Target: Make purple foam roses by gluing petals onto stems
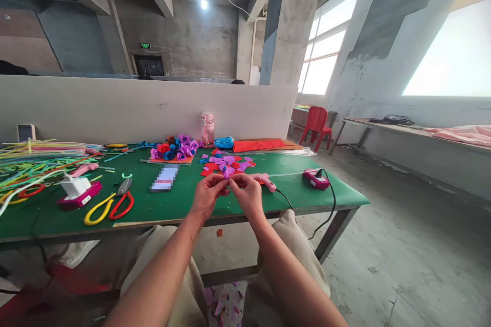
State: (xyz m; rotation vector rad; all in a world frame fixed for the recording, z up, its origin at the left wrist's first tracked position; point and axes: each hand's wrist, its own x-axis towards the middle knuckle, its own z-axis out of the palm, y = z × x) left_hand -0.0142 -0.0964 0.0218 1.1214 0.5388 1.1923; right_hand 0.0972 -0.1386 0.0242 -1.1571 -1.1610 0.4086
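My left hand [207,195] and my right hand [247,195] meet over the table's front edge, fingertips pinched together. Between them is a small purple paper piece [226,171], mostly covered by the fingers, so its exact shape is hidden. Just beyond lie loose purple, red and blue paper petals [230,161] in a spread pile. A pink glue gun [264,180] rests beside my right hand, its black cord running off to the right. Finished-looking paper flowers [180,148] in purple, red and blue are heaped farther back on the left.
Scissors with red and yellow handles [121,196], a phone [164,177] and a power socket [80,195] lie left on the green table [146,209]. Another socket [316,178] sits right. A pink bottle [207,128] stands before the white partition [153,104]. Colourful sticks [49,150] cover the far left.
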